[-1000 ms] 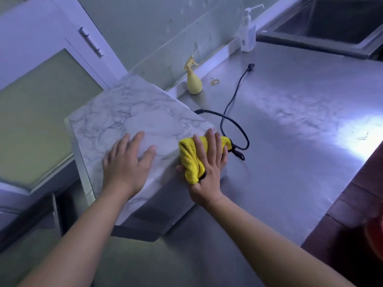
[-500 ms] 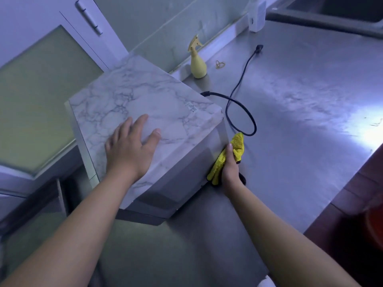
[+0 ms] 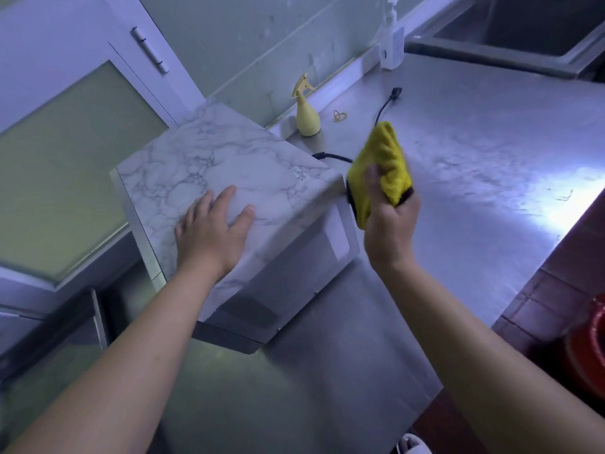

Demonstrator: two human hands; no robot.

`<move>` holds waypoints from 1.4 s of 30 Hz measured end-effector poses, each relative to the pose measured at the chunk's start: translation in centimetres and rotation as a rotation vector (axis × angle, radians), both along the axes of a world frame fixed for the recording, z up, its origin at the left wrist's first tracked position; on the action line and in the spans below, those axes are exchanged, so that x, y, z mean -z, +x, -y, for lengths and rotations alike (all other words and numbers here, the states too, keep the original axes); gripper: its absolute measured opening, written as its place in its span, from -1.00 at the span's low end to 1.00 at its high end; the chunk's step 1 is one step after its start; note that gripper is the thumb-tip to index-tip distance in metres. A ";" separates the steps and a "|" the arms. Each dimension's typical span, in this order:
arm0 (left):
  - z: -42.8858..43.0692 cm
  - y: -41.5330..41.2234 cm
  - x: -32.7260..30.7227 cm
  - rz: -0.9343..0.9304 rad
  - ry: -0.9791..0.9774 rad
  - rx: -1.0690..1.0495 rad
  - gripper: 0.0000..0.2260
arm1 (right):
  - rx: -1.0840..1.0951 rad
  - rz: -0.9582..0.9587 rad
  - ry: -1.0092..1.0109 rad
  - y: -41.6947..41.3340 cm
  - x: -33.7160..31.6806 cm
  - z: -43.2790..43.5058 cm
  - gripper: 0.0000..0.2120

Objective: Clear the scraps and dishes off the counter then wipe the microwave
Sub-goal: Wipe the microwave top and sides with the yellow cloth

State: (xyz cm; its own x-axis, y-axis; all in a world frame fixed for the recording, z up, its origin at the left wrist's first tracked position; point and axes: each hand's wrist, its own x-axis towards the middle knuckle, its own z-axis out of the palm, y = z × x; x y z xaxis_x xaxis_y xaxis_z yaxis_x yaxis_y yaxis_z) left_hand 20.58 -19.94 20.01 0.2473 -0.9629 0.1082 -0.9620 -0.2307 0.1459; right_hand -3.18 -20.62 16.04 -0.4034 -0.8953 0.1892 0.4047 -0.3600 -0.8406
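The microwave (image 3: 203, 162) is sitting on the steel counter (image 3: 474, 132), and the left hand (image 3: 212, 234) is lying flat on its marble top, fingers straight. A tiny label (image 3: 298, 173) there is looking too small to read. A yellow spray bottle (image 3: 307, 117), a rubber band (image 3: 339, 116) and a black cord (image 3: 330, 156) are sitting behind. The right hand (image 3: 391, 231) is curling its fingers round a yellow cloth (image 3: 383, 165), up beside the microwave's corner.

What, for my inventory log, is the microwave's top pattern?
The microwave top is white marble with grey veins; head view.
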 end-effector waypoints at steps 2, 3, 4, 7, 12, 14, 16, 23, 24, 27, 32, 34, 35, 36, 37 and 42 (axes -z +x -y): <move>0.1 0.0 0.0 0.004 -0.004 -0.002 -0.44 | -0.080 -0.254 -0.057 2.4 0.1 0.1 -0.47; 0.2 0.1 0.0 0.004 -0.006 -0.003 -0.44 | -0.067 -0.437 -0.045 3.7 0.9 0.0 -0.43; 0.2 0.1 0.0 0.001 -0.007 -0.004 -0.43 | -0.030 -0.603 -0.025 4.8 1.8 -0.3 -0.39; 0.1 0.1 0.1 -0.012 -0.017 -0.002 -0.36 | 0.013 -0.655 0.004 6.4 3.5 -1.0 -0.32; 0.3 0.3 0.2 -0.003 -0.036 -0.003 -0.44 | 0.035 -0.593 -0.011 6.3 4.8 -0.2 -0.33; 0.2 0.2 0.1 -0.008 -0.029 -0.008 -0.45 | -0.013 -0.459 0.022 6.4 5.8 0.1 -0.32; 0.2 0.1 0.1 -0.013 -0.020 -0.012 -0.46 | -0.110 -0.137 0.158 6.1 7.3 0.7 -0.30; 0.2 -0.2 -0.2 -0.042 -0.012 -0.025 -0.42 | -0.396 0.109 0.768 2.6 15.7 -0.5 -0.66; 0.2 -0.2 -0.2 -0.047 -0.010 -0.026 -0.41 | -0.413 0.061 0.787 2.2 15.6 -0.5 -0.66; 0.1 -0.3 -0.4 -0.050 0.000 -0.036 -0.45 | -0.401 -0.060 0.853 0.4 13.4 -0.8 -0.65; -0.1 -0.3 -0.5 -0.046 0.001 -0.023 -0.47 | -0.195 -0.532 0.672 -2.7 8.1 -3.0 -0.49; 0.0 -0.2 -0.4 -0.048 -0.001 -0.018 -0.46 | -0.058 -0.571 0.512 -2.6 5.8 -3.1 -0.57; 0.1 -0.2 -0.3 -0.050 -0.001 -0.017 -0.46 | 0.006 -0.521 0.415 -2.2 4.8 -2.9 -0.66; 0.1 -0.1 -0.3 -0.050 -0.004 -0.015 -0.46 | 0.046 -0.445 0.314 -1.3 3.8 -2.7 -0.75; 0.1 -0.1 -0.3 -0.049 -0.009 -0.011 -0.46 | 0.054 -0.369 0.221 0.0 3.1 -2.6 -0.74; 0.1 -0.1 -0.1 -0.054 -0.044 -0.004 -0.49 | 0.084 -0.649 -0.029 10.1 4.5 -4.3 -0.41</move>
